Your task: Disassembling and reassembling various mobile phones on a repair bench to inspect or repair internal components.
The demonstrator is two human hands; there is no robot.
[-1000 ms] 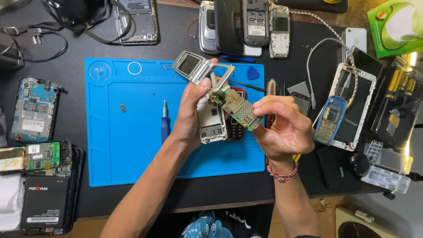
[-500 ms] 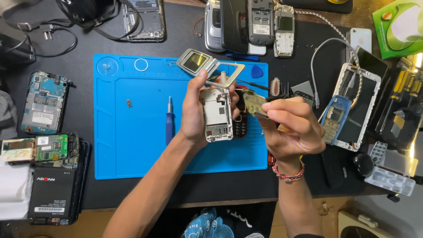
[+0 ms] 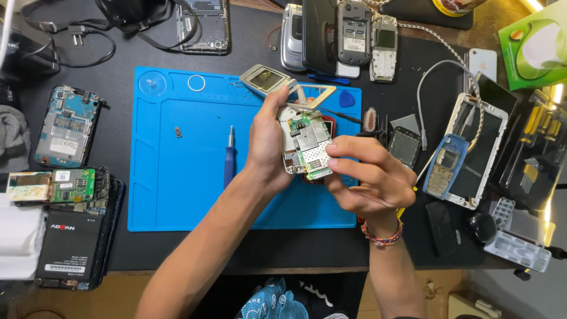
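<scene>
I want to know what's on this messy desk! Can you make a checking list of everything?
Surface: dark table with a blue mat.
Job's things: green circuit board lying on a white phone frame.
Clutter: blue screwdriver on the mat; opened phones and loose parts all around.
Grippers: left hand holds the frame; right hand pinches the board's edge.
Cables: white cable at right; black cord top left.
Surroundings: green box top right.

Bright, even overhead light, warm glare at the right edge, sharp focus throughout.
</scene>
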